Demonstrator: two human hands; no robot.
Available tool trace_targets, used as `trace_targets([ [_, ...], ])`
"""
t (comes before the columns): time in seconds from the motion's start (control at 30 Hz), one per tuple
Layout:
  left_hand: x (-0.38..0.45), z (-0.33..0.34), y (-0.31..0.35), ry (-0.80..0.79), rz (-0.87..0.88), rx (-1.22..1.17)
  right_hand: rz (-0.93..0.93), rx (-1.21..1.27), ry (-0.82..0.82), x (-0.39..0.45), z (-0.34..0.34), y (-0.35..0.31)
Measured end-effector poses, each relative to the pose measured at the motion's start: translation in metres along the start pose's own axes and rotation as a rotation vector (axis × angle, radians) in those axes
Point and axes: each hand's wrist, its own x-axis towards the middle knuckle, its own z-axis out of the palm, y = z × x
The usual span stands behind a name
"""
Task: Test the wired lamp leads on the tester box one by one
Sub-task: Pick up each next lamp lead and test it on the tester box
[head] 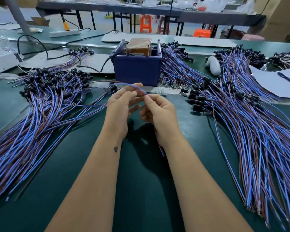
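Observation:
A dark blue tester box [136,69] with a brown block on top stands at the middle back of the green table [141,181]. Just in front of it, my left hand [120,106] and my right hand [157,109] both pinch one lamp lead [124,84], a thin blue and brown wire pair. Its black lamp holder [113,88] hangs just left of my left hand. A large pile of the same leads [45,101] fans out on the left. Another large pile [241,118] lies on the right.
A black power cable [99,69] runs from the box's left side towards a white power strip [64,33]. White paper with a pen [286,79] lies at the right. A white object [213,64] lies behind the right pile. Orange stools [146,23] stand beyond the table.

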Motion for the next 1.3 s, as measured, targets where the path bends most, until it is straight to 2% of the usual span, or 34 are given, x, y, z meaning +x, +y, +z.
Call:
trace_targets([
  [0.1,-0.003,0.002,-0.001,-0.059,0.081,0.022,0.078,0.118,-0.006,0.002,-0.004,-0.003],
  [0.2,-0.006,0.008,-0.005,-0.05,0.095,0.008,0.145,0.188,-0.04,0.005,-0.007,-0.004],
  [0.33,-0.006,0.01,-0.007,-0.007,0.098,0.054,0.188,0.159,-0.089,0.006,-0.012,-0.005],
  [0.47,-0.003,0.007,-0.008,0.039,0.064,0.075,0.147,0.071,-0.084,0.006,-0.01,-0.004],
  [0.7,0.004,-0.002,-0.012,0.172,0.071,0.256,0.04,-0.062,0.075,0.004,-0.006,0.001],
  [1.03,0.004,-0.005,-0.013,0.144,0.116,0.338,0.009,0.061,0.219,0.01,-0.018,0.0],
  [1.3,0.007,-0.008,-0.016,0.217,0.12,0.42,0.035,0.093,0.268,0.012,-0.018,0.002],
])
